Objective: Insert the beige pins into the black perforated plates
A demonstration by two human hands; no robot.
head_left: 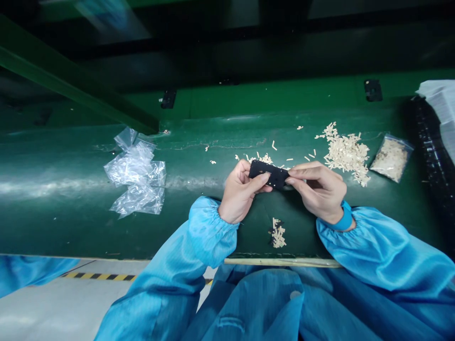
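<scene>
Left hand point(241, 193), right hand point(317, 191) holding black part point(268, 173), bag point(406, 146) of beige pieces point(391, 160)

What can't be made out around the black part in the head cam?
Head view:
Underside of the black part: hidden by the left hand and right hand.
Exact shape of the cream pieces: too small.
Contents of the clear bag: blurred by its film.
White stack: cut off by the right edge.

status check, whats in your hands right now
Left hand and right hand both holding flat black part. Pile of pale chips beyond right hand, on green work surface.
</scene>
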